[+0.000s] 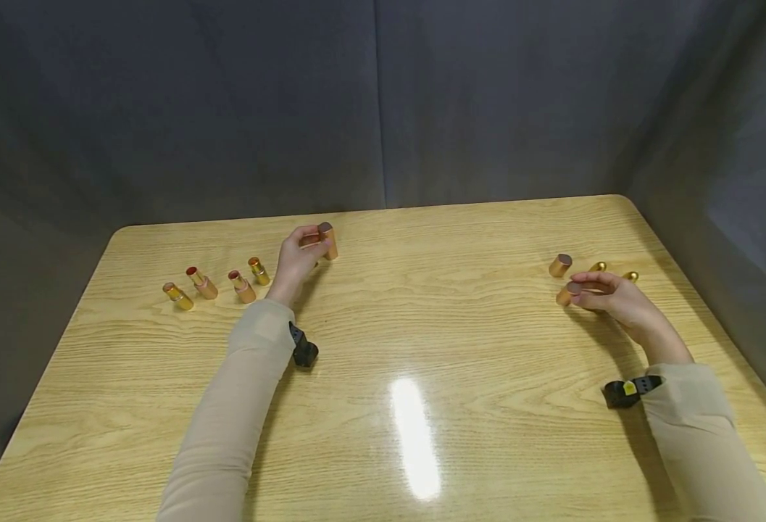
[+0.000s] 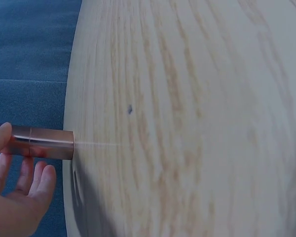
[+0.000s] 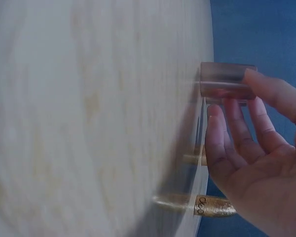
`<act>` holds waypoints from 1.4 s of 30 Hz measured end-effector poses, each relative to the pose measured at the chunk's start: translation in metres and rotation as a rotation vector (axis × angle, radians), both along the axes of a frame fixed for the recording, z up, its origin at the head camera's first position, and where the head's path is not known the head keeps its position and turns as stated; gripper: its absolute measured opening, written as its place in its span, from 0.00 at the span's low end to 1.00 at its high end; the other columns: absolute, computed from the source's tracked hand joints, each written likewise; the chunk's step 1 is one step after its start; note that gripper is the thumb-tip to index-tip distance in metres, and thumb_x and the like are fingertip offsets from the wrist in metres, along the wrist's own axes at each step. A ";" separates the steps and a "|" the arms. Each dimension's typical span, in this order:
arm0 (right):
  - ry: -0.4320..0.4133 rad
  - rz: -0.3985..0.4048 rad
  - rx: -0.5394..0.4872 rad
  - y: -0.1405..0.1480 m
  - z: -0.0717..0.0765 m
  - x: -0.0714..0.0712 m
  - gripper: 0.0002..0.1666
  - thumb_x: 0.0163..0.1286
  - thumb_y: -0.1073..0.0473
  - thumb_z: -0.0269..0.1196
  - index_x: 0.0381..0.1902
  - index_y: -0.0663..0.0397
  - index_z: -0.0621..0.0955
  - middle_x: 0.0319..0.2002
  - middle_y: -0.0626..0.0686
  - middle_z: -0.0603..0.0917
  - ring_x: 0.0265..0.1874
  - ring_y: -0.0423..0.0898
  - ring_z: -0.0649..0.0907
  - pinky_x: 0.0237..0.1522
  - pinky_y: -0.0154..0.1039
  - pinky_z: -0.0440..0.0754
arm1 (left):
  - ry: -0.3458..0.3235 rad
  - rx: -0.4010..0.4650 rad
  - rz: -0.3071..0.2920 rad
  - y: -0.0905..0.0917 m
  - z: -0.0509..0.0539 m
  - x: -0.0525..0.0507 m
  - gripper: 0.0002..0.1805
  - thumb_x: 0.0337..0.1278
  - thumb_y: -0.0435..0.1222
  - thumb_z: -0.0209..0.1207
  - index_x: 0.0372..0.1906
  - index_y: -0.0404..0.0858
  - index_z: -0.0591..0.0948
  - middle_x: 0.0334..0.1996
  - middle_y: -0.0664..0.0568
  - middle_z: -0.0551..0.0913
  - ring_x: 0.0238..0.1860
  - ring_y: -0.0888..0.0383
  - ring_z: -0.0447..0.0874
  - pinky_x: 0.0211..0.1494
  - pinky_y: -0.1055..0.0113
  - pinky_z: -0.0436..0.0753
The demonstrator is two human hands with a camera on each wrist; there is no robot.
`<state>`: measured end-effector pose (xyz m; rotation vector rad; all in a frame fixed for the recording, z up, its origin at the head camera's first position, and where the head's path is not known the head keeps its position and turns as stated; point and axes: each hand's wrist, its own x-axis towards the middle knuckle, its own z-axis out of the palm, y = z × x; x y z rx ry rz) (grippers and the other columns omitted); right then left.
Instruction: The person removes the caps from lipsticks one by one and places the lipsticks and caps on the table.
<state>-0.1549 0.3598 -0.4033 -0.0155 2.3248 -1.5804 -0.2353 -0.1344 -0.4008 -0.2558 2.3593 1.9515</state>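
My left hand (image 1: 296, 259) holds a rose-gold lipstick (image 1: 331, 245) upright near the table's back edge. In the left wrist view a seam crosses this lipstick (image 2: 52, 144), and its lower end meets the wood. At the right, thumb and fingertips of my right hand (image 1: 620, 301) pinch a rose-gold lipstick cap (image 1: 566, 295), which stands at the table surface. Just behind it is another rose-gold cap (image 1: 560, 265). Two gold, round-tipped caps (image 1: 630, 276) stand beyond the right hand, partly hidden by it; lettering shows on one gold cap (image 3: 214, 206) in the right wrist view.
Left of my left hand stand several uncapped lipsticks, among them a gold one (image 1: 177, 296) and a rose-gold one (image 1: 202, 283). A small gold piece (image 1: 316, 264) shows partly behind the left hand. Dark curtains (image 1: 383, 109) border the wooden table (image 1: 422, 326).
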 end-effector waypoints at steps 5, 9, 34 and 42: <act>0.016 -0.024 -0.133 0.002 0.004 0.005 0.16 0.69 0.67 0.58 0.49 0.43 0.73 0.39 0.29 0.83 0.39 0.26 0.82 0.40 0.22 0.78 | 0.004 -0.035 0.015 0.002 -0.002 -0.001 0.24 0.66 0.37 0.55 0.63 0.32 0.68 0.61 0.38 0.70 0.57 0.51 0.71 0.50 0.65 0.74; 0.038 -0.058 -0.177 0.003 0.008 0.008 0.18 0.67 0.69 0.59 0.47 0.38 0.76 0.40 0.30 0.82 0.39 0.26 0.82 0.39 0.21 0.78 | -0.008 -0.063 0.016 0.001 -0.001 0.001 0.24 0.68 0.40 0.54 0.63 0.34 0.67 0.59 0.38 0.71 0.55 0.51 0.71 0.46 0.69 0.72; 0.202 -0.029 -0.329 -0.070 0.047 0.005 0.18 0.66 0.71 0.59 0.47 0.44 0.79 0.42 0.36 0.84 0.41 0.31 0.83 0.41 0.22 0.80 | -0.088 0.165 -0.171 0.006 0.008 0.033 0.28 0.73 0.47 0.42 0.70 0.40 0.55 0.47 0.52 0.69 0.43 0.61 0.76 0.40 0.73 0.84; 0.192 0.006 -0.362 -0.103 0.051 0.004 0.16 0.67 0.70 0.59 0.45 0.43 0.79 0.41 0.38 0.84 0.41 0.32 0.83 0.46 0.23 0.79 | -0.130 0.227 -0.243 0.018 0.015 0.049 0.26 0.75 0.46 0.40 0.70 0.42 0.56 0.49 0.49 0.70 0.41 0.61 0.80 0.42 0.68 0.85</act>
